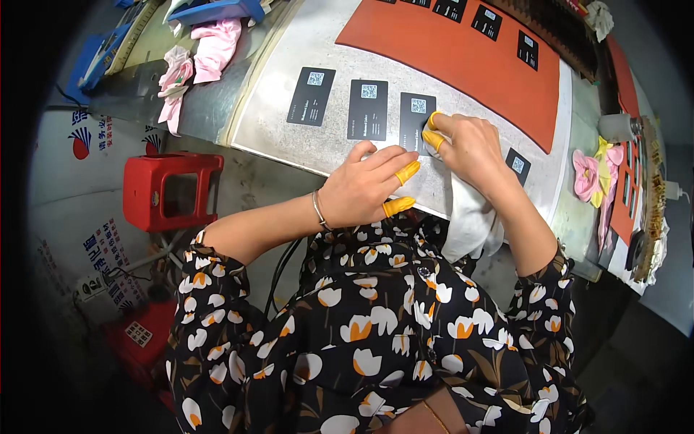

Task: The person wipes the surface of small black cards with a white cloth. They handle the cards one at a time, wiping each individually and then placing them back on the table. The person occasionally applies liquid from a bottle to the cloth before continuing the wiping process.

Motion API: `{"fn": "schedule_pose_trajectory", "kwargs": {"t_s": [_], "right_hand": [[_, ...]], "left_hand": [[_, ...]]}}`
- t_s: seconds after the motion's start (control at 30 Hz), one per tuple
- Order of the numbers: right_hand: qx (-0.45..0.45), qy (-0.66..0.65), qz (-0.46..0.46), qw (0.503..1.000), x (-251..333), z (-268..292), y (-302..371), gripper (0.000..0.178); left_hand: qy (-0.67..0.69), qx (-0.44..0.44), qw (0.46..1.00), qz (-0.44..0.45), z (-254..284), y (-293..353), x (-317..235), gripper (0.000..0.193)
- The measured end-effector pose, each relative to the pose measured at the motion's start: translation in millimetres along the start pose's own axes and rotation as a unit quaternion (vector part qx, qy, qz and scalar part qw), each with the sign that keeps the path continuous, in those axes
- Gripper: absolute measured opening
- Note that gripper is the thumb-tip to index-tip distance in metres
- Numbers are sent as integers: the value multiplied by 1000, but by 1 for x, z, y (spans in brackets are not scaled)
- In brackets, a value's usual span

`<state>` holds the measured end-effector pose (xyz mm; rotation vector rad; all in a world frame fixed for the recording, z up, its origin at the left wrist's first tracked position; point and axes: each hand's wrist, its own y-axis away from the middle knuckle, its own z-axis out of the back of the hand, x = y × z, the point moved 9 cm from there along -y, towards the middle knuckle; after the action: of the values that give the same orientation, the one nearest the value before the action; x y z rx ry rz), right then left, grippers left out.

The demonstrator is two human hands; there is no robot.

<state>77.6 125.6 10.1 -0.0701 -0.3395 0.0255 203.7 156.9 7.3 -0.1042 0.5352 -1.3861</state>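
My right hand (468, 150) wears yellow finger cots on its thumb and forefinger. Bunched in it is a white cloth (466, 224), which hangs over the table's near edge. Those covered fingertips rest at the lower right of a black card (418, 116) with a square code. My left hand (365, 182), also with two yellow finger cots, lies at the near table edge; its thumb and forefinger are apart and hold nothing visible. Left of the card lie two more black cards, a middle one (369, 112) and an outer one (311, 98). Another card (517, 165) sits beyond my right wrist.
An orange-red mat (448, 65) bears several black cards at the far side. Pink cloths (215, 50) and a blue tray (217, 11) are at the far left. A red stool (170, 189) stands left of the table. More pink and yellow pieces (598, 166) lie at the right.
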Motion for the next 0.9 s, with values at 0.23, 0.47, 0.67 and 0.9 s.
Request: {"fn": "schedule_pose_trajectory", "kwargs": {"t_s": [0.23, 0.47, 0.67, 0.9], "right_hand": [[-2, 8, -1, 1000, 2, 0, 4, 18], [-9, -2, 21, 1000, 3, -1, -4, 17], [-7, -1, 28, 1000, 8, 0, -12, 15], [8, 5, 41, 999, 13, -1, -9, 18]], "left_hand": [[-4, -17, 1000, -8, 1, 0, -3, 44], [-22, -59, 998, -22, 6, 0, -4, 41], [-9, -83, 996, -26, 9, 2, -3, 39], [3, -92, 995, -27, 9, 6, -3, 35]]}}
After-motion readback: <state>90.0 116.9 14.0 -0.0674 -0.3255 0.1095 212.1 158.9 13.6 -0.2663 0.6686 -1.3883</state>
